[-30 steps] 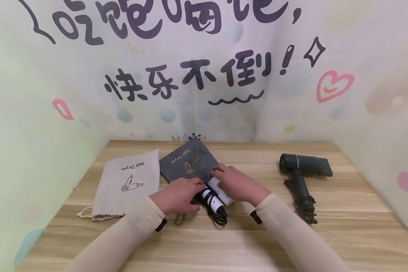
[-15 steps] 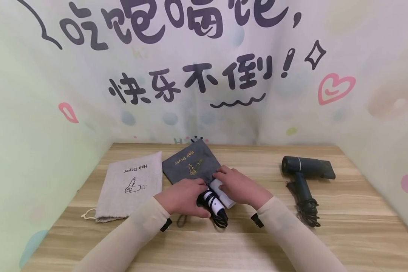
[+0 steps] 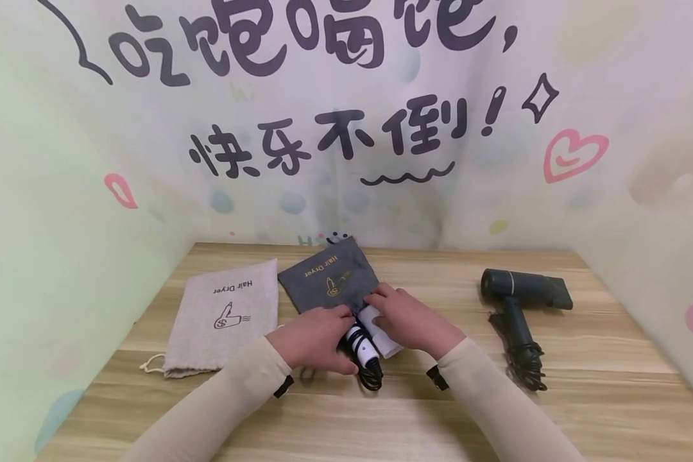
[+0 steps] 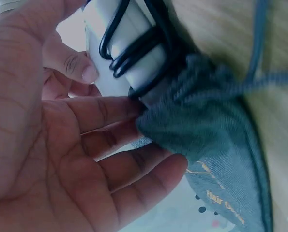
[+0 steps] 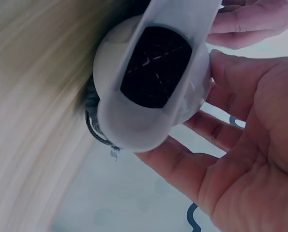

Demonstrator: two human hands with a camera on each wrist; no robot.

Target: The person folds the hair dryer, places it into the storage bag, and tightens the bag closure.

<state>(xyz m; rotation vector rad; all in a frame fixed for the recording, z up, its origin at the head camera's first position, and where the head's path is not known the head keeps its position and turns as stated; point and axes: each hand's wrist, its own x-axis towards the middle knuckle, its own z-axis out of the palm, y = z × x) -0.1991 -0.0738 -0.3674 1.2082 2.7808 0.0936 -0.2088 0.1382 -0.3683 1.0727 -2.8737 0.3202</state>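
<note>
A white hair dryer lies at the mouth of a dark grey drawstring bag printed "Hair Dryer" in gold. Black cord is wound round its handle. Beside the handle is my left hand, fingers extended, their tips at the gathered bag mouth in the left wrist view. My right hand holds the dryer's head, thumb on one side and fingers reaching behind it. The black grille on the white head faces the right wrist camera. The farther end of the dryer is hidden.
On the left lies a beige drawstring bag, also printed "Hair Dryer". A black hair dryer with its cord bundled round the handle rests at the right. The wooden table backs onto a printed curtain.
The dark grey bag and the white dryer have turned slightly. My left thumb has spread out beside the dryer's handle, while my right hand stays at its head.
</note>
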